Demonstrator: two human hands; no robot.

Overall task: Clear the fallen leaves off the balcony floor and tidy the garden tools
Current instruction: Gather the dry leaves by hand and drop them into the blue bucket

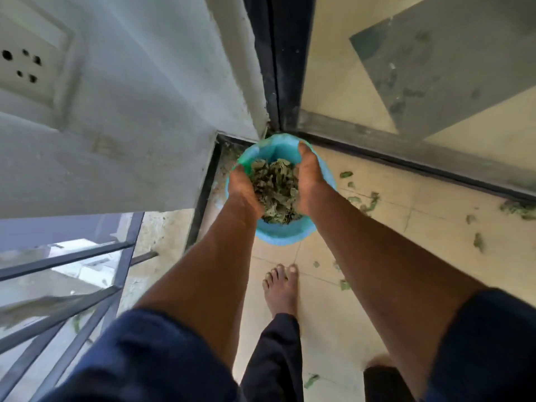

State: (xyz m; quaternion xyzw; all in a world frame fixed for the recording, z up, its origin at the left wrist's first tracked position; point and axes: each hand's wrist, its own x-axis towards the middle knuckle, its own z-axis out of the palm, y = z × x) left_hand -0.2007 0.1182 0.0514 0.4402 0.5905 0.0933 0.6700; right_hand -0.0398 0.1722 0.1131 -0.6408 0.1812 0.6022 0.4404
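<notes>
A heap of dry green-brown leaves is cupped between my left hand and my right hand, directly over a turquoise bucket standing in the corner of the balcony floor. Both palms press inward against the heap from either side. Whether the bucket holds more leaves below the heap is hidden by my hands. Loose leaves lie scattered on the beige tiles to the right of the bucket.
A white wall rises on the left and a dark-framed sliding glass door on the right. A metal railing runs along the lower left. My bare foot stands on the tiles behind the bucket.
</notes>
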